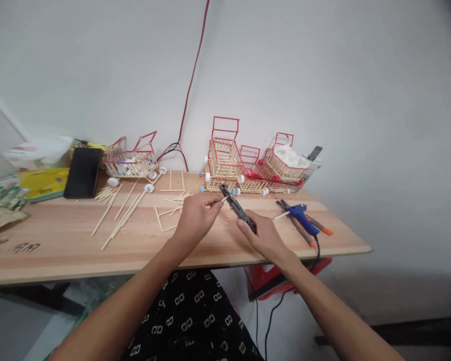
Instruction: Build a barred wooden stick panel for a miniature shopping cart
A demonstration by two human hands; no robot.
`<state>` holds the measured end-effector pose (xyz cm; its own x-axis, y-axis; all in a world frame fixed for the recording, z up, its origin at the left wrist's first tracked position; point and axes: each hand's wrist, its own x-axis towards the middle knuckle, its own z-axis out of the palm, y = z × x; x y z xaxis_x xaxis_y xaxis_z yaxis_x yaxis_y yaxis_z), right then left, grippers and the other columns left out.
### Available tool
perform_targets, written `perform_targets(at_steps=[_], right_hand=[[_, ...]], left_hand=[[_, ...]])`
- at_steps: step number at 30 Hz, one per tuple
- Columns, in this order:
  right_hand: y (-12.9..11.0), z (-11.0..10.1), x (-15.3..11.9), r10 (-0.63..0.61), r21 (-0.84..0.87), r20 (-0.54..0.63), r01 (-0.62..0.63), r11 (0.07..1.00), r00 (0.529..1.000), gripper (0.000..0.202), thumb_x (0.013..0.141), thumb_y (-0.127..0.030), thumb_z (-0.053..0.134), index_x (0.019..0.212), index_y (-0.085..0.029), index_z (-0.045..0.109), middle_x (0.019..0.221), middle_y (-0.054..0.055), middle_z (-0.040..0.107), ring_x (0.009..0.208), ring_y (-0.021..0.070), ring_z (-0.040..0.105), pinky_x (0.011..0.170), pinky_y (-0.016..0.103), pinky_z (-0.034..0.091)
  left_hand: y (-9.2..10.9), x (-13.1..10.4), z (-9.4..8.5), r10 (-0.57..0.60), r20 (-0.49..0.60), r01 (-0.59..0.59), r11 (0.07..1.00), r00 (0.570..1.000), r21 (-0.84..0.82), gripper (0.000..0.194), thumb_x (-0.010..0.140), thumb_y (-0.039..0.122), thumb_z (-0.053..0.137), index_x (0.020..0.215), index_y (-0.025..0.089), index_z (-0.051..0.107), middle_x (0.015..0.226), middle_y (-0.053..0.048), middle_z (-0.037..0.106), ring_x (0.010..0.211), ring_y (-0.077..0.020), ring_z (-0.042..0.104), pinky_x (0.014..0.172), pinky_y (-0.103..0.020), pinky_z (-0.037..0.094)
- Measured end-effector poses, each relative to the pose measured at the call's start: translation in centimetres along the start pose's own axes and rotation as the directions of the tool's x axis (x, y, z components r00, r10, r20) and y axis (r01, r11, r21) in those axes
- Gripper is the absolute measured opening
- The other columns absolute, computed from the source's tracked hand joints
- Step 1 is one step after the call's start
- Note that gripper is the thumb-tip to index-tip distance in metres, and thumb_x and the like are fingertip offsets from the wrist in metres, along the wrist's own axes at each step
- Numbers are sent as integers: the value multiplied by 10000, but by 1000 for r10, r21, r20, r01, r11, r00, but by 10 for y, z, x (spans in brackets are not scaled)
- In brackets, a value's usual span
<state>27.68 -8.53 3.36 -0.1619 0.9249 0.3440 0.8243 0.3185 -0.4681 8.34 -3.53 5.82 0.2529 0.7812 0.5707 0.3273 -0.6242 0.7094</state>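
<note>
My left hand [196,216] is closed, pinching a short thin wooden stick [224,199] between thumb and fingertips. Wrapped round a long dark grey tool [239,209] that looks like slim pliers, my right hand [266,234] holds it slanting up toward the left. The tool's far end is at the stick, and I cannot make out whether its jaws grip it. Left of my hands lie small loose sticks [177,199], a rectangular stick frame [176,180] and an open-cornered stick frame [158,219].
Behind my hands stand several red-rimmed miniature stick carts [225,158], with another cart [131,163] further left. A blue glue gun [303,218] rests over orange-handled pliers [325,228] at right. Long sticks [126,220], a phone [83,173] and a yellow packet [43,184] occupy the left side.
</note>
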Motion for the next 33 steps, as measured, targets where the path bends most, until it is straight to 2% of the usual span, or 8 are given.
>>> perform_targets(at_steps=[4, 8, 16, 23, 27, 33], right_hand=[[8, 6, 10, 27, 5, 19, -27, 1000, 999, 482, 929, -563, 373, 730, -163, 552, 616, -2, 535, 597, 143, 491, 575, 258, 324], [12, 11, 14, 46, 4, 52, -46, 999, 998, 517, 926, -572, 371, 703, -149, 570, 618, 9, 555, 593, 142, 484, 567, 257, 305], [15, 21, 18, 67, 18, 67, -69, 997, 995, 561, 925, -593, 347, 722, -136, 602, 654, 28, 591, 619, 159, 516, 582, 259, 316], [19, 24, 15, 95, 6, 70, -95, 995, 993, 592, 929, -603, 314, 660, -137, 561, 610, 33, 573, 588, 154, 503, 556, 266, 279], [20, 22, 15, 103, 16, 100, -105, 994, 990, 599, 925, -615, 306, 654, -144, 559, 622, 35, 597, 605, 165, 521, 558, 265, 287], [15, 8, 11, 85, -14, 137, -84, 996, 987, 515, 923, -607, 340, 855, -161, 590, 767, 53, 649, 709, 201, 581, 637, 279, 361]], left_hand=[[-21, 9, 10, -58, 23, 58, 998, 998, -9, 186, 801, 185, 566, 807, 190, 752, 901, -39, 762, 821, -201, 686, 760, -287, 485], [-31, 8, 14, -73, 34, 73, 997, 997, 27, 201, 798, 188, 549, 751, 176, 744, 802, -38, 747, 771, -197, 666, 731, -282, 467], [-37, 10, 19, -92, 17, 92, 995, 996, -32, 195, 779, 177, 545, 693, 169, 720, 701, -30, 709, 712, -186, 645, 700, -270, 465], [-45, 10, 26, -102, 30, 104, 992, 994, -71, 189, 775, 158, 535, 720, 159, 715, 748, -36, 709, 772, -188, 627, 763, -284, 448], [-52, 12, 29, -161, 60, 168, 974, 985, -153, 173, 765, 167, 542, 715, 143, 705, 706, -33, 683, 658, -162, 589, 669, -265, 441], [-45, 10, 20, -187, 120, 215, 932, 975, -292, 188, 781, 205, 543, 840, 122, 701, 615, -2, 593, 590, -138, 537, 623, -255, 415]])
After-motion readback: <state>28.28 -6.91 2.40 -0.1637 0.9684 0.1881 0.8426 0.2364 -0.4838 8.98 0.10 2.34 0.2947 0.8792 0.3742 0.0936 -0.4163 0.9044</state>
